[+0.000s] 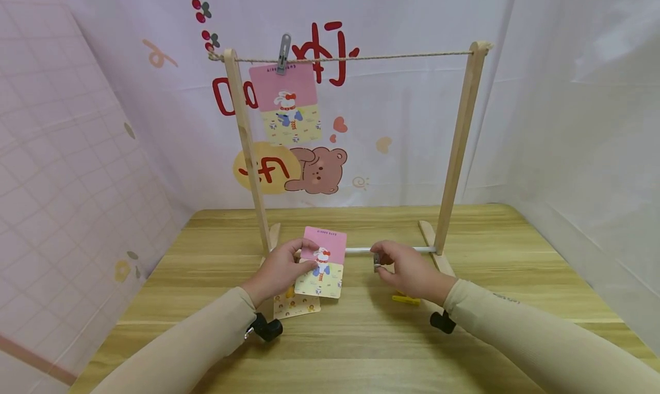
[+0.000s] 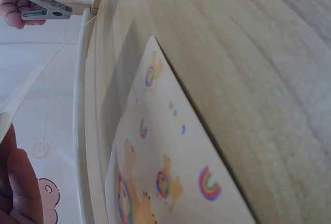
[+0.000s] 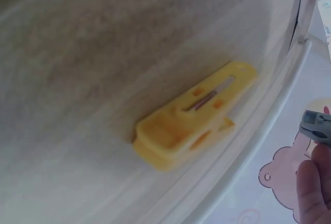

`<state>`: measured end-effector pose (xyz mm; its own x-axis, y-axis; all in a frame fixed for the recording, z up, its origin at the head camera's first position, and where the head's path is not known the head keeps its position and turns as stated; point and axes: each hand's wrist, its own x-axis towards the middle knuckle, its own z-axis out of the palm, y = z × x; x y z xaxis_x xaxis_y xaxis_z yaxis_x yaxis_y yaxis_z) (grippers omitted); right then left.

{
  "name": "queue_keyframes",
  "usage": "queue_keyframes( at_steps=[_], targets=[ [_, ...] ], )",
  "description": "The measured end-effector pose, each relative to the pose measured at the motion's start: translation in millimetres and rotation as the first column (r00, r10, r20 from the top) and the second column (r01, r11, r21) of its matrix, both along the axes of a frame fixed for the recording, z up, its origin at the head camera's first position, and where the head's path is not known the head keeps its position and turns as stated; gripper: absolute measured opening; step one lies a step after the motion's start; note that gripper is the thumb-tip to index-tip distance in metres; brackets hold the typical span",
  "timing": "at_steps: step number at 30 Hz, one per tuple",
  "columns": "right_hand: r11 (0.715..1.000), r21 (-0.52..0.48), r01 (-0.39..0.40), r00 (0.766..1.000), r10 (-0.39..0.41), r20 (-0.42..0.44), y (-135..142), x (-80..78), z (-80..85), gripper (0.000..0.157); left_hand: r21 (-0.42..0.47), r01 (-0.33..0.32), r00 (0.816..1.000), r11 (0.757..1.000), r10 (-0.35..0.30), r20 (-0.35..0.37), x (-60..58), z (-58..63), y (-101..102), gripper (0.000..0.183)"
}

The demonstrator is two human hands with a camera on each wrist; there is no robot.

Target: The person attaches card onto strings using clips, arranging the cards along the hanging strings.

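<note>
My left hand (image 1: 281,270) pinches a pink-and-yellow card (image 1: 332,256) with a white rabbit on it by its left edge, above the table. Between the thumb and fingers of my right hand (image 1: 409,270) is a grey clothespin (image 2: 47,9), level with the card and to its right. Under the left hand a second card (image 1: 297,306), printed with small rainbows and figures, lies on the table. A yellow clothespin (image 3: 194,115) lies on the wood below the right hand. Another rabbit card (image 1: 291,110) hangs from the rope (image 1: 392,56), clipped by a grey clothespin (image 1: 283,54).
A wooden frame has a left post (image 1: 246,148) and a right post (image 1: 460,148), joined low down by a white rod (image 1: 359,250). The frame stands on the wooden table (image 1: 356,354). Behind it hangs a printed white cloth (image 1: 407,153).
</note>
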<state>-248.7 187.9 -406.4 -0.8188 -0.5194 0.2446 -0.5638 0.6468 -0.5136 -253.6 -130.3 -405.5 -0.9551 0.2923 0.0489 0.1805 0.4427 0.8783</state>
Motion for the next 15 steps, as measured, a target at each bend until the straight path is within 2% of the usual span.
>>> queue_keyframes(
  at_steps=[6, 15],
  targets=[
    [0.998, -0.06, 0.01, 1.0, -0.011, -0.016, -1, 1.1, 4.4, 0.028, 0.007, 0.017, 1.0, 1.0, -0.017, -0.017, 0.1, 1.2, 1, 0.029],
    [0.985, -0.172, 0.03, 0.999, -0.027, 0.019, -1, 2.1, 11.3, 0.019, 0.016, 0.012, 0.999, 1.0, -0.011, -0.04, 0.0, 4.9, 2, 0.028]
  ],
)
